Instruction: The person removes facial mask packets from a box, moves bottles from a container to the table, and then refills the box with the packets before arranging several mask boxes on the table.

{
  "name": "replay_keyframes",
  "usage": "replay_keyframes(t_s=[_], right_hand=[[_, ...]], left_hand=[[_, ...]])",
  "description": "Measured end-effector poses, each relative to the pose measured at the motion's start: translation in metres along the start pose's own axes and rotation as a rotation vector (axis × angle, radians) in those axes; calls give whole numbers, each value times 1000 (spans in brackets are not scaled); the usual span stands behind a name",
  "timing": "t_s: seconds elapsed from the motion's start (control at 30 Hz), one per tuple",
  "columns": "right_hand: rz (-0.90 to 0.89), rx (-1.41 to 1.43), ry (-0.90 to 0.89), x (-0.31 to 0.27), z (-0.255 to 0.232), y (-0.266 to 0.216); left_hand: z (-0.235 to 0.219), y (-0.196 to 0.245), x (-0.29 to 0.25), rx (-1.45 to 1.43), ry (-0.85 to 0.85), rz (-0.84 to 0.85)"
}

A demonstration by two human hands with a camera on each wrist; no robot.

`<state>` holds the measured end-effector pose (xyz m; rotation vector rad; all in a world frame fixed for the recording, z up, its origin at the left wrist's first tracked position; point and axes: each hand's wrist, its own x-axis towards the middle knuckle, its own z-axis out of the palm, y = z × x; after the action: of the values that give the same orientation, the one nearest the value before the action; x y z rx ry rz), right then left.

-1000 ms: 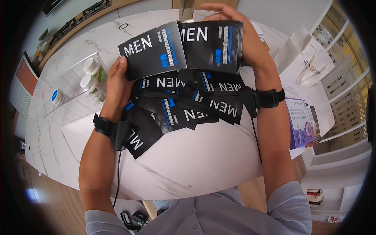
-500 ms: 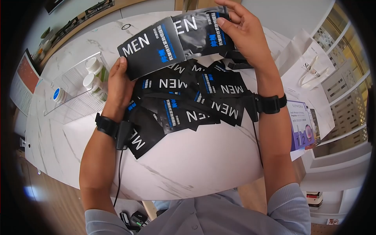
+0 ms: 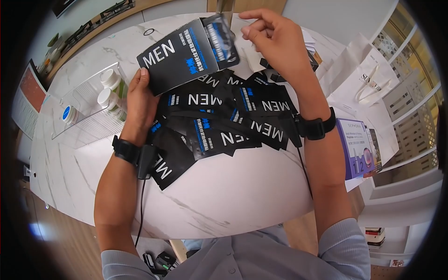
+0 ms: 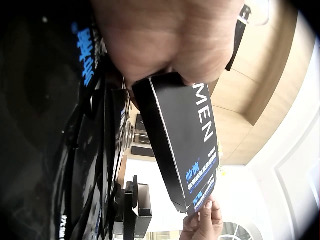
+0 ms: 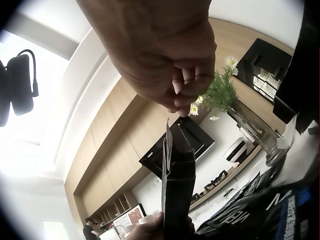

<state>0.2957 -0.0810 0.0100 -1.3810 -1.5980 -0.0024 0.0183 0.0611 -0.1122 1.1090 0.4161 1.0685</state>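
My left hand (image 3: 141,100) grips the lower left end of a black card box (image 3: 170,63) printed MEN, thumb on its front. Out of the box's far right end pokes a shiny black sachet (image 3: 227,44) with blue and white print, the rest of it hidden inside. Just right of that sachet, my right hand (image 3: 282,46) hangs in the air with loosely bent fingers and nothing in them. In the right wrist view its fingertips (image 5: 182,107) stand a little above the box's open end. Below both hands, a heap of similar black sachets (image 3: 219,140) covers the middle of the table (image 3: 224,186).
To the left, a clear plastic organizer (image 3: 86,133) stands near white-capped bottles (image 3: 108,98) and a blue-topped jar (image 3: 70,114). Black boxes (image 3: 275,70) lie beyond the heap, by a glass vase (image 5: 250,125) of flowers. A white paper bag (image 3: 357,74) and a purple box (image 3: 354,154) are at right.
The sachet has slid left, from mostly showing to mostly inside the box. My right hand, whose thumb was on it half a second ago, has let go. My left hand keeps its hold.
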Motion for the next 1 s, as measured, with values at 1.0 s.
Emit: replay_keyframes(t_s=[1.0], right_hand=[[-365, -456, 17, -19, 43, -20]], left_hand=[[8, 6, -5, -44, -12, 10]])
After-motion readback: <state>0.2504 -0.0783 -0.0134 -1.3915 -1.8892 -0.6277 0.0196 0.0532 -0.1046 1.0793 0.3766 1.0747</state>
